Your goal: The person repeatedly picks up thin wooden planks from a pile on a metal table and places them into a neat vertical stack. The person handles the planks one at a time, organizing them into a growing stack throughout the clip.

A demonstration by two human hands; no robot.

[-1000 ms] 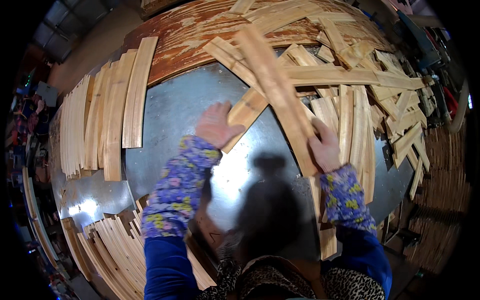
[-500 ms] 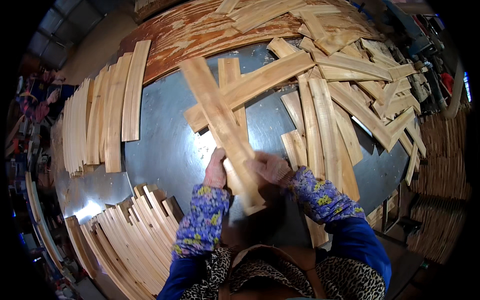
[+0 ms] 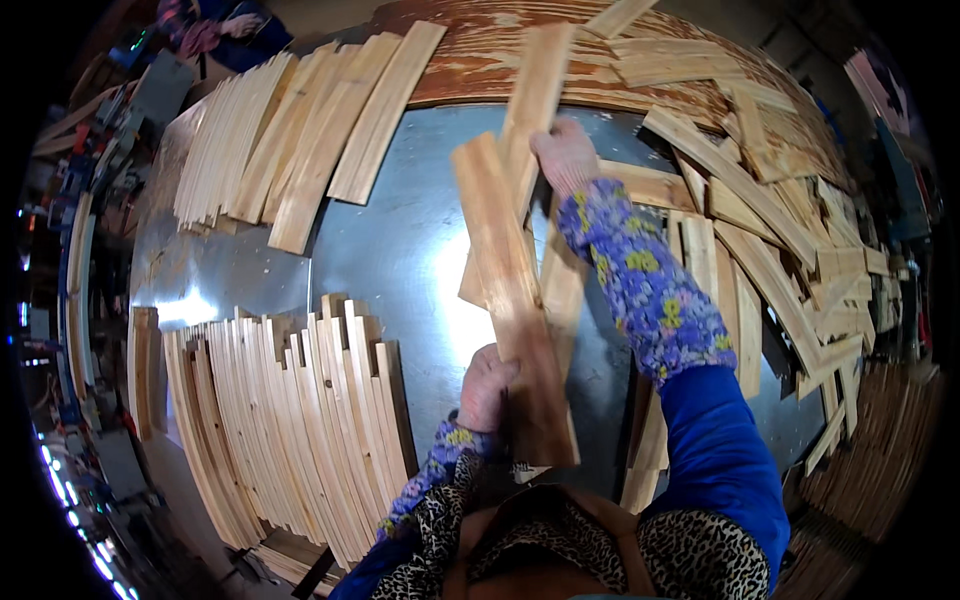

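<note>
My left hand (image 3: 487,388) is closed on the left edge of a long wooden board (image 3: 508,270), near its lower end. The board tilts slightly, its far end pointing away from me, with a darker reddish stretch at the near end. Farther out, my right hand (image 3: 567,158) is closed on the right edge of a second wooden board (image 3: 540,85). That board's lower part passes behind the first one. Beneath both, more boards (image 3: 562,290) lie crossed on the grey metal table (image 3: 385,260); the held boards partly hide them.
A row of flat boards (image 3: 300,150) lies at the table's far left. Narrow strips stand packed together (image 3: 290,420) at the near left. A loose heap of boards (image 3: 790,240) covers the right side. Beyond is a worn reddish panel (image 3: 460,60); another person's hand (image 3: 242,25) shows far left.
The view has swung left, so the table's contents appear farther right. My right hand has left the near board and reached out to another. The left hand keeps a board near me.
</note>
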